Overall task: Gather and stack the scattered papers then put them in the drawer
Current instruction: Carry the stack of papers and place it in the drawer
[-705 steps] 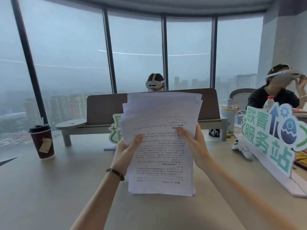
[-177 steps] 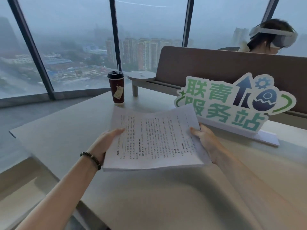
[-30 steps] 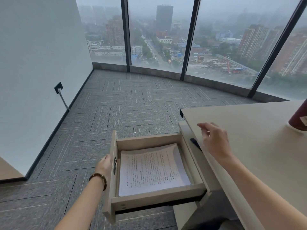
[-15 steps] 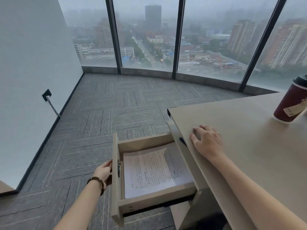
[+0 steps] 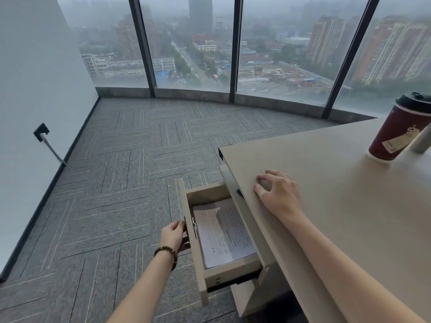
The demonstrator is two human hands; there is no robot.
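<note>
Nearby: cup on desk | left grip holds drawer front | right grip relaxed

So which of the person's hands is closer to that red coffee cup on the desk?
Right. The right hand rests on the desk, with bare desktop between it and the coffee cup. The left hand is lower, off the desk, gripping the drawer front.

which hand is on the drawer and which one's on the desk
The left hand, with the beaded bracelet, grips the drawer at its front panel. The right hand rests on the desk top.
</note>
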